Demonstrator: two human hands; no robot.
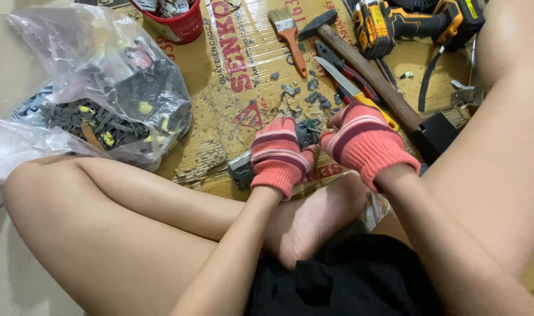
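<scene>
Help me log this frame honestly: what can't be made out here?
- Head view: the dark grey object between the left hand and right hand is mostly covered by the red striped gloves; its kind is unclear.
- Each grip is hidden by the gloves.
- The red plastic bucket and the yellow-and-black power drill are cut off by the top edge.
- The contents of the clear plastic bag are blurred by the film.

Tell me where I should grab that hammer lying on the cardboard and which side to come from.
Grip the hammer on its bare wooden handle around the middle, coming from above. It lies flat and slanted, head away from you. Its lower end is crowded by the right hand and the yellow-handled knife.
</scene>
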